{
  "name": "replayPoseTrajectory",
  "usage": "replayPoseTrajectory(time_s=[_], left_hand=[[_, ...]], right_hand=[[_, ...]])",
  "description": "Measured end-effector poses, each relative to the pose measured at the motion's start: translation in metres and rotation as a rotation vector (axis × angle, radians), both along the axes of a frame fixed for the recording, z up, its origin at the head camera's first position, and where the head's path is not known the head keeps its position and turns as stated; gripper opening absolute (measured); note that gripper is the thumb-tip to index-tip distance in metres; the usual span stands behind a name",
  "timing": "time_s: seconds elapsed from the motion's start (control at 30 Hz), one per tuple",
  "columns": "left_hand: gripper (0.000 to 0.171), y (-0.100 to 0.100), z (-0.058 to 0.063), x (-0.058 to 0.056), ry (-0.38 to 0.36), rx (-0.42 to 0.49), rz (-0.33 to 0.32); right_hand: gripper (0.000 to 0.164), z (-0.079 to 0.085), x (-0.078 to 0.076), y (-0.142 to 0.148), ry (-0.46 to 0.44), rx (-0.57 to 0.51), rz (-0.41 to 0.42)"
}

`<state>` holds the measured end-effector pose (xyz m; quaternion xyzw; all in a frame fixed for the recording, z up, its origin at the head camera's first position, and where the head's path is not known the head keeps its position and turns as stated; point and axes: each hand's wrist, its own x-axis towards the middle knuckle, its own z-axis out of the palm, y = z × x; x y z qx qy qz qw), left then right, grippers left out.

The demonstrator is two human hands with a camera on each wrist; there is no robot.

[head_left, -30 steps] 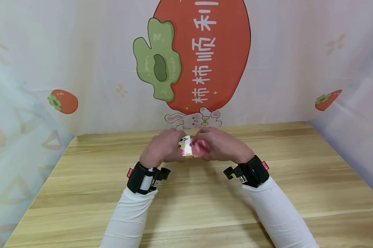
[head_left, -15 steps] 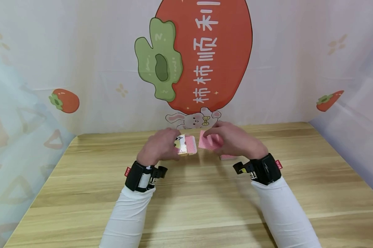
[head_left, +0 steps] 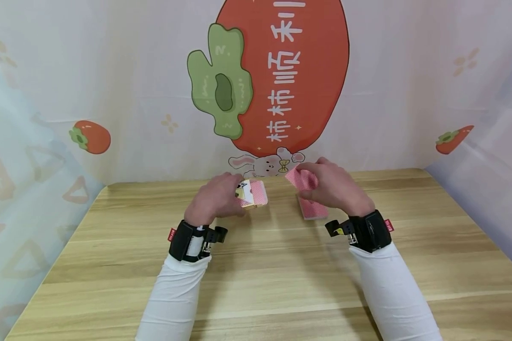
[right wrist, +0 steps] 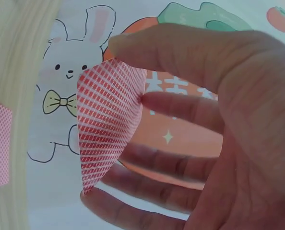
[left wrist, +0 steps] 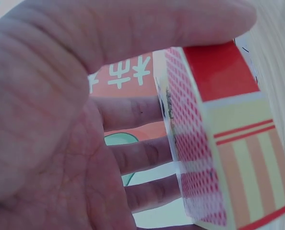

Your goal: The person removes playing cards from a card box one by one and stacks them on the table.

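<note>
My left hand [head_left: 215, 199] grips a playing-card box [head_left: 247, 193] printed with an ace, thumb and fingers on opposite sides. In the left wrist view the box [left wrist: 243, 139] shows a striped end and a red-checked side. My right hand [head_left: 337, 187] pinches a playing card [head_left: 297, 177] with a red-checked back, raised off the table. In the right wrist view this card [right wrist: 106, 120] is bowed between thumb and fingertips; whether it is a single card cannot be told. Below the right hand a deck of cards [head_left: 313, 210] lies back up, partly hidden.
A wooden table [head_left: 256, 284] spreads under both forearms. Behind its far edge hangs a printed cloth [head_left: 145, 85] with persimmons and a rabbit. Black wrist cameras are strapped over white sleeves.
My right hand has drawn away from the box to the right, then lifted with the card, uncovering the deck below. My left hand has shifted slightly left with the box.
</note>
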<state>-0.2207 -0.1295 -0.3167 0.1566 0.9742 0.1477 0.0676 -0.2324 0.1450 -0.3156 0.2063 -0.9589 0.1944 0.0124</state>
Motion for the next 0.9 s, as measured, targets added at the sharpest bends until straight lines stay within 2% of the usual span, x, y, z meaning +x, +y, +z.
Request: replayPoseTrajectory(time_s=[0.3,0.53,0.9], left_hand=[[0.072,-0.002,0.000,-0.003,0.003,0.030,-0.007],[0.077,-0.002,0.001,-0.002,-0.009,0.017,0.000],[0.076,-0.002,0.002,-0.001,-0.023,0.021,-0.005]], right_hand=[[0.059,-0.015,-0.012,0.006,-0.092,0.023,-0.095],[0.059,-0.029,-0.020,0.009,-0.146,0.038,-0.147],[0.060,-0.037,-0.022,0.001,-0.232,0.088,-0.277]])
